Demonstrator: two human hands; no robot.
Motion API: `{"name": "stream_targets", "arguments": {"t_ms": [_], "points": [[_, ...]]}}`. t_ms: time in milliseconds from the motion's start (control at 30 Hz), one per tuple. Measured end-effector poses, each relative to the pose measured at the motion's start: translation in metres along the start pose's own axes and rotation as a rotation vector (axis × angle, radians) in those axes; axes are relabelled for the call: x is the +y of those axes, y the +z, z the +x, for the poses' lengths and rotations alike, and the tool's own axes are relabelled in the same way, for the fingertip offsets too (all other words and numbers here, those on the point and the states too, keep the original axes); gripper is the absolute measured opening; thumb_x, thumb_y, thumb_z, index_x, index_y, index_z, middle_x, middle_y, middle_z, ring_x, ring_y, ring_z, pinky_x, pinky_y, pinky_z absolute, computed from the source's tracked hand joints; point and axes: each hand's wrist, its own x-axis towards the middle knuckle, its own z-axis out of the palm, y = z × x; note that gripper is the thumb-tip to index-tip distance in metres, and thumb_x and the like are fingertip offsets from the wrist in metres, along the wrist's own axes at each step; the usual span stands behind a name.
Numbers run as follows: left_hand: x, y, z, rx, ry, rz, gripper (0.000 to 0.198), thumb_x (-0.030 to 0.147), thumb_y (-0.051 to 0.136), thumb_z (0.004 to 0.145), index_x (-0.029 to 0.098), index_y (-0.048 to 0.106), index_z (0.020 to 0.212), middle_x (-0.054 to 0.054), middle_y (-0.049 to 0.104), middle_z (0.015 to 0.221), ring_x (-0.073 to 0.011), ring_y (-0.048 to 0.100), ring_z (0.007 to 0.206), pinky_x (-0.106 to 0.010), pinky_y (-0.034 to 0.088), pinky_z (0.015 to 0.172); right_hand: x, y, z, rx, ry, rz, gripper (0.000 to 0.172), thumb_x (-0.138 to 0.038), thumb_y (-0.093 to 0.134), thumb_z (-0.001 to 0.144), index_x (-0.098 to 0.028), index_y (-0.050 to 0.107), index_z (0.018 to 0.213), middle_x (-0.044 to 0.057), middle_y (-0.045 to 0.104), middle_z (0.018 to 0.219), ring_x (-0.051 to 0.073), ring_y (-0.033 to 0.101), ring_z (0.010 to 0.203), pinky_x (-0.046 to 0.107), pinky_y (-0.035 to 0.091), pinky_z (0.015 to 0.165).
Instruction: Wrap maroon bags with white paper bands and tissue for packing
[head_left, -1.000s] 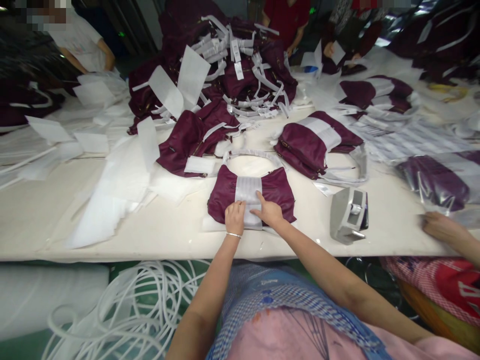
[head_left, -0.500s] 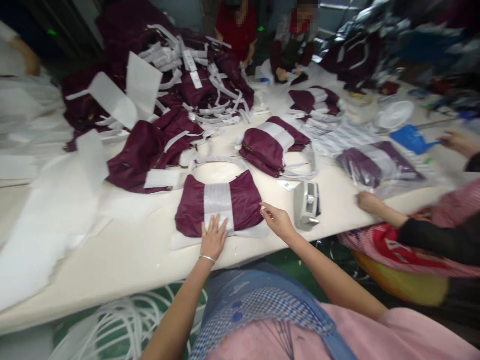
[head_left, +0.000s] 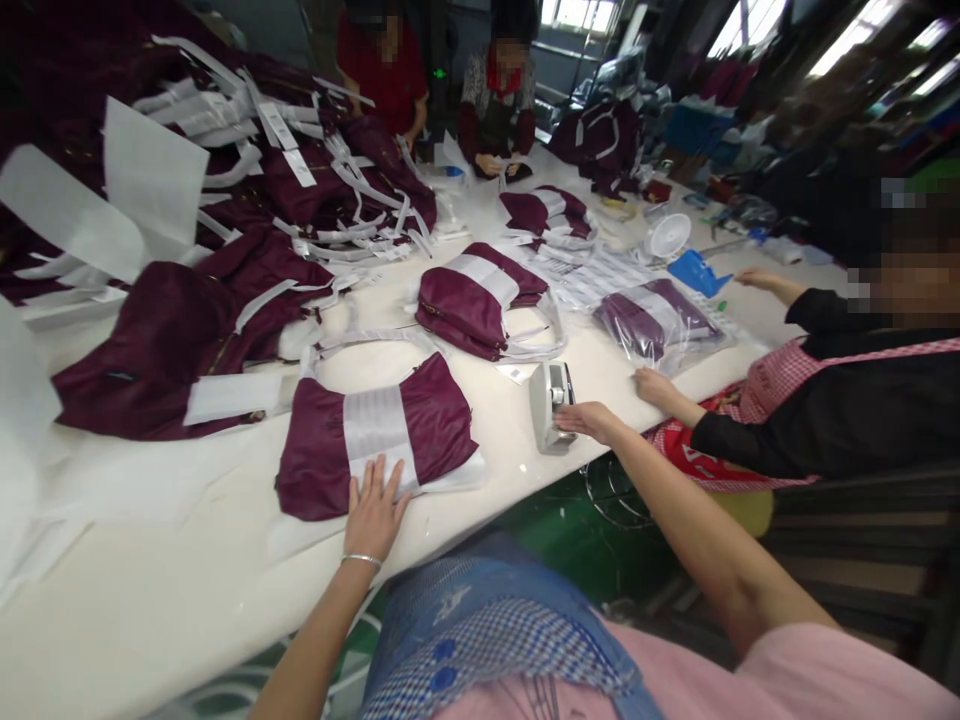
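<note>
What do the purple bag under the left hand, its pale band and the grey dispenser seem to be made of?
Purple bag: perhaps leather or imitation leather, low sheen; it creases softly.
Pale band: probably thin foam or plastic, slightly glossy; faint lines show.
Grey dispenser: hard plastic or painted metal, smooth; its sides look stiff.

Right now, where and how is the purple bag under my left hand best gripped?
Probably by both ends, coming from your own side: the purple bag lies flat and wide, its pale strap looping out on the far side, your left hand over its white band.
</note>
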Motion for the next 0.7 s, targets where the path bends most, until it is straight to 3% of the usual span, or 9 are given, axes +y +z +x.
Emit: {"name": "stream_targets", "arguments": {"t_ms": [200, 367, 533, 700], "points": [[-0.001, 0.001, 0.0, -0.003, -0.008, -0.039, 0.055, 0.043, 0.036, 0.097, 0.023, 0.035, 0.149, -0.011, 0.021, 0.159, -0.032, 0.02, 0.147, -0.058, 0.021, 0.116, -0.005, -0.001, -0.004, -0.009, 0.034, 0.06, 0.014, -0.02, 0.07, 0.083, -0.006, 0.067, 0.081, 0.017, 0.074, 0.081, 0.02, 0.072, 0.072, 0.028, 0.062, 0.068], [0.0, -0.002, -0.001, 0.002, -0.017, -0.061, 0.055, 0.043, 0.035, 0.098, 0.023, 0.034, 0.149, -0.011, 0.021, 0.16, -0.0309, 0.018, 0.147, -0.057, 0.02, 0.116, 0.003, 0.001, -0.048, 0.017, -0.129, 0.172, 0.018, -0.025, 0.066, 0.085, -0.009, 0.067, 0.094, 0.016, 0.074, 0.099, 0.02, 0.072, 0.086, 0.028, 0.061, 0.08], [0.002, -0.004, -0.001, 0.016, -0.024, -0.089, 0.055, 0.042, 0.036, 0.097, 0.022, 0.036, 0.148, -0.011, 0.021, 0.159, -0.031, 0.019, 0.147, -0.058, 0.019, 0.117, 0.039, 0.002, -0.091, -0.016, -0.109, 0.28, 0.021, -0.029, 0.064, 0.085, -0.013, 0.068, 0.098, 0.015, 0.072, 0.109, 0.023, 0.07, 0.099, 0.033, 0.059, 0.087], [0.002, -0.003, -0.001, 0.013, -0.023, -0.09, 0.055, 0.042, 0.038, 0.097, 0.023, 0.035, 0.148, -0.01, 0.021, 0.16, -0.0304, 0.018, 0.148, -0.058, 0.019, 0.117, 0.084, 0.008, -0.083, 0.07, -0.053, 0.347, 0.021, -0.024, 0.074, 0.075, -0.015, 0.069, 0.093, 0.011, 0.075, 0.097, 0.021, 0.072, 0.093, 0.032, 0.059, 0.087]]}}
